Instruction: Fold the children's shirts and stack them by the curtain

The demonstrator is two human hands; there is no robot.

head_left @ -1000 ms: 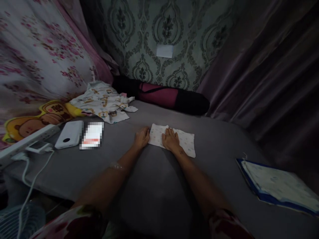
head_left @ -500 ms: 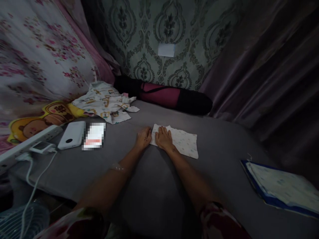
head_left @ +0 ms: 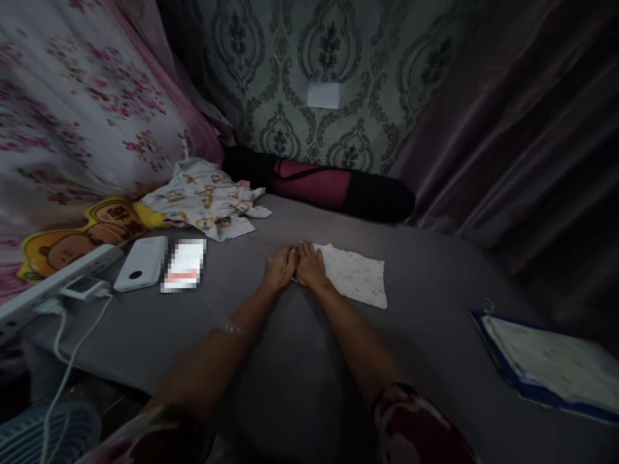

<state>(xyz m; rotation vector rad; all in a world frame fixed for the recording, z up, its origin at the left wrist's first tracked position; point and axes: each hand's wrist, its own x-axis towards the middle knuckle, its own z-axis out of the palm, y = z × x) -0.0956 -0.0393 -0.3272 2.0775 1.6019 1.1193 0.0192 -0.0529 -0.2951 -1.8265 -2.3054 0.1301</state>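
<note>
A folded white cloth [head_left: 355,274] with a faint small print lies flat on the grey bed surface. My right hand [head_left: 310,265] rests palm down on its left end, fingers stretched out. Right beside it, touching or nearly so, is my left hand [head_left: 279,268] at the cloth's left edge. Its fingers look curled in and closed on that edge, though the fingertips are mostly hidden.
At right lies a blue-edged bundle [head_left: 556,361] with pale printed fabric. A crumpled printed garment [head_left: 207,196], a white power bank [head_left: 141,263], a blurred-out flat item [head_left: 184,265] and a power strip [head_left: 62,287] sit left. A black and maroon long bag [head_left: 314,183] lines the wall.
My right hand has slid left across the cloth, up against my left hand, baring more of the cloth's middle. My left hand has stayed nearly in place.
</note>
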